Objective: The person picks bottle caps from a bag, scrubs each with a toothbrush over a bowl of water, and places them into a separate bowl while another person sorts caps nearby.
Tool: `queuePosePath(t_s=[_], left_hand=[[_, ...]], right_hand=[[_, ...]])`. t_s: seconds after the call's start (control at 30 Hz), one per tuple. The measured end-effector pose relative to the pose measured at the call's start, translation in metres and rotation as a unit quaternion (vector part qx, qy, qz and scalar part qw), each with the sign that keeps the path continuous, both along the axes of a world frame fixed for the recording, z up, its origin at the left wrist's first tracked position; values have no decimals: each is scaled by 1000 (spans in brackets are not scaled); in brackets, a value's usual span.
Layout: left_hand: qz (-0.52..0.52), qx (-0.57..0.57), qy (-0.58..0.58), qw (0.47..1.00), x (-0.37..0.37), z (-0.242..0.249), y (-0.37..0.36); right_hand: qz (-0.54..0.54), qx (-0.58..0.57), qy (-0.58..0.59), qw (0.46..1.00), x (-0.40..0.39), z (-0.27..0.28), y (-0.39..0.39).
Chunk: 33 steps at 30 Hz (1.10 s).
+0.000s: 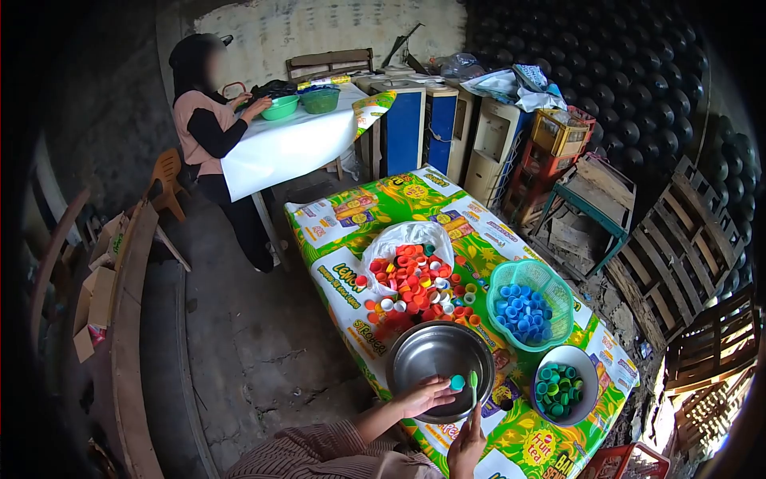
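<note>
My left hand [424,397] is closed, holding a teal bottle cap [457,382] at its fingertips over the steel basin [399,363]. In my right hand [468,444] is a slim toothbrush [474,382], upright with its green head just right of the cap. The two look apart. Beyond the basin, a pile of mostly red and orange bottle caps [415,279] spills from a white plastic bag [435,233]. Blue caps [523,313] fill part of a mint-green plastic basket [558,287]. Green caps [558,389] lie in a round bowl [591,375] to the right.
A patterned plastic cover [335,239] drapes the table. At a second table [291,152], a person [209,120] stands by green basins [281,107]. Crates [550,152], a water dispenser [487,148] and wooden pallets [678,247] stand along the right. A long bench [132,319] runs at left.
</note>
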State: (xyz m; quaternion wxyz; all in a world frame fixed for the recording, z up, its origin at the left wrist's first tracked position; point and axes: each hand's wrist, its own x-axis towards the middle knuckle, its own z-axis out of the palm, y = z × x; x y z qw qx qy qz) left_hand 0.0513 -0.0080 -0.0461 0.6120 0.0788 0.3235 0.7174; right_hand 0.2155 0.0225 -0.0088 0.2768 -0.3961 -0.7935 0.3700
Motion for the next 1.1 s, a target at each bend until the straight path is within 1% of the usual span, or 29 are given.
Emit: queuePosePath(t_s=[0.03, 0.07, 0.13, 0.17, 0.23, 0.27, 0.33, 0.37, 0.4, 0.47, 0.53, 0.6, 0.63, 0.67, 0.73, 0.8, 0.83, 0.87, 0.9, 0.93, 1.0, 1.03, 1.07, 1.1], left_hand=[[-5, 0, -43, 999, -1, 2, 0], [-10, -1, -86, 996, -1, 2, -1], [-24, 11, -94, 995, -2, 2, -1], [-10, 4, -104, 994, -1, 2, -2], [7, -9, -125, 992, 2, 10, -3], [5, -10, -125, 992, 1, 9, -2], [-2, -4, -129, 992, 1, 6, -1], [-3, -5, -129, 992, 1, 6, -1], [4, -8, -139, 990, 1, 7, -2], [16, -11, -160, 987, 2, 10, -1], [14, -10, -159, 987, 1, 8, -1], [7, -9, -178, 984, -1, 1, -1], [8, -10, -178, 984, -1, 4, -2], [7, 2, -174, 985, 0, 7, -2], [4, 14, -169, 985, 0, 8, -1], [-10, 6, -139, 990, -1, 5, -1], [-12, 4, -139, 990, 0, 5, -2], [-12, 19, -113, 993, -1, 5, -3], [-12, 35, -88, 995, 0, 10, -3], [-15, 34, -90, 995, 0, 15, -4], [-36, 25, 6, 999, -1, 24, -6], [-35, 16, 53, 998, -2, 14, -5], [-38, 16, 52, 998, -3, 12, -5], [-32, 3, 58, 998, -3, 13, -5]], right_hand=[[21, 13, 7, 1000, 0, 13, -7], [44, -30, -22, 998, 1, 29, -11], [40, 9, 30, 999, -3, 22, -11], [40, 9, 29, 999, -3, 22, -11], [-27, 50, 29, 998, -4, 24, -9], [-29, 50, 29, 998, -3, 20, -9], [87, 53, -24, 995, 0, 8, -9], [65, 55, 20, 996, -2, 3, -9], [64, 55, 20, 996, -3, 1, -8], [22, 43, 54, 997, -5, 0, -5], [19, 48, 36, 998, -2, 0, -4], [68, 61, 4, 996, 2, -3, -2], [30, -35, -35, 998, 1, 0, -1], [30, -36, -35, 998, 0, 1, 1], [24, 56, 43, 997, 0, 1, 3], [77, 66, 26, 994, 1, 3, -1], [50, 0, 13, 999, 1, -2, -3], [48, -1, 12, 999, 0, -3, -1], [30, 0, 38, 999, -1, -3, 2], [10, 2, 63, 998, 0, -3, 4], [46, -33, 14, 998, 3, 4, 3], [44, -43, 30, 998, 2, -1, 1], [43, -51, 49, 997, 0, -5, 1], [41, -50, 38, 997, -1, 2, 2]])
